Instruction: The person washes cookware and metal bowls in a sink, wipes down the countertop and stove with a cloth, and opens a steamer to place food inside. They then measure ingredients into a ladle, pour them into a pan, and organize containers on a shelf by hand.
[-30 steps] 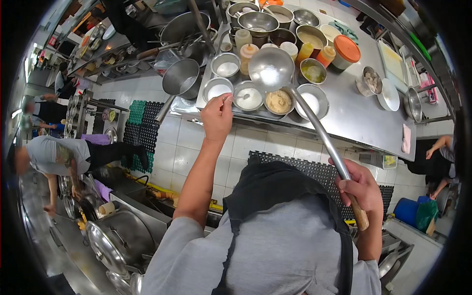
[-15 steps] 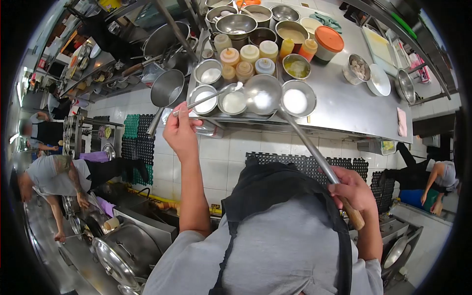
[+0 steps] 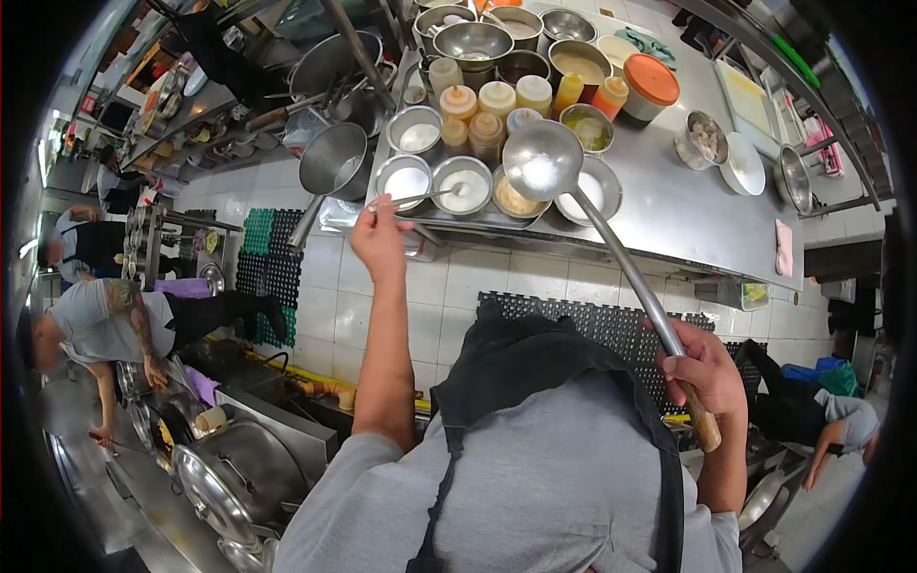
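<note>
My left hand pinches the handle of a small metal spoon, whose bowl end rests in a steel bowl of white powder. Beside it, to the left, sits another bowl of white powder. My right hand is closed round the long handle of a large ladle, just above its wooden end. The ladle's round head is over the counter, partly covering a bowl of tan paste or powder and a further bowl of white powder.
Squeeze bottles and pots stand behind the bowls on the steel counter. An orange-lidded tub is farther right. A saucepan sits left. People work at far left and far right; lidded pots are lower left.
The spoon, lifted with white powder half a second ago, is now lowered into the white powder bowl. The ladle head has shifted, and the view has moved slightly.
</note>
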Available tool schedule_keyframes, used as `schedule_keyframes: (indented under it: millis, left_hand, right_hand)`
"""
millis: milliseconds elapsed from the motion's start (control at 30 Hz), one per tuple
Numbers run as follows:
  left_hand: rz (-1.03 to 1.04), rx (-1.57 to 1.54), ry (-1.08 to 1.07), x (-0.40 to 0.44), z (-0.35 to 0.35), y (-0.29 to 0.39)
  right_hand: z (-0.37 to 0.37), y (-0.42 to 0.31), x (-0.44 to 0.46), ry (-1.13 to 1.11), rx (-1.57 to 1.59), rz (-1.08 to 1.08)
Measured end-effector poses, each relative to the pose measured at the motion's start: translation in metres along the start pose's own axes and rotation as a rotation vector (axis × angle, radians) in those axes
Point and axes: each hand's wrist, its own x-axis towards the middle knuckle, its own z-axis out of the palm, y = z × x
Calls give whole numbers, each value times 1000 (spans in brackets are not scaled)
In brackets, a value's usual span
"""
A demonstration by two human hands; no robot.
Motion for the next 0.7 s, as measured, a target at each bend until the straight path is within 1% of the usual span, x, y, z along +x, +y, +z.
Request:
schedule_keyframes:
  millis: [33, 100, 133, 233, 267, 367, 500, 600, 700]
  left_hand:
    - [-42, -72, 10, 2, -6, 1]
    - [-123, -215, 24, -6, -10, 32]
    - [-87, -248, -4, -15, -10, 51]
    - [263, 25, -45, -43, 10, 91]
    - [487, 144, -48, -37, 15, 78]
    - [353, 94, -182, -44, 38, 66]
    - [523, 250, -368, -59, 71, 53]
    - [541, 250, -412, -52, 90, 22]
    - [395, 193, -393, -50, 96, 12]
  right_hand:
    - [-1, 2, 0, 3, -15, -6]
    - [-2, 6, 2, 4, -34, -2]
    - [0, 7, 5, 3, -40, 9]
    - [4, 12, 16, -20, 19, 33]
    - [3, 13, 18, -35, 49, 39]
    - [-2, 7, 9, -60, 127, 27]
    - [-15, 3, -9, 31, 80, -61]
    - [-22, 5, -18, 92, 60, -83]
    - [-30, 17, -24, 114, 87, -105]
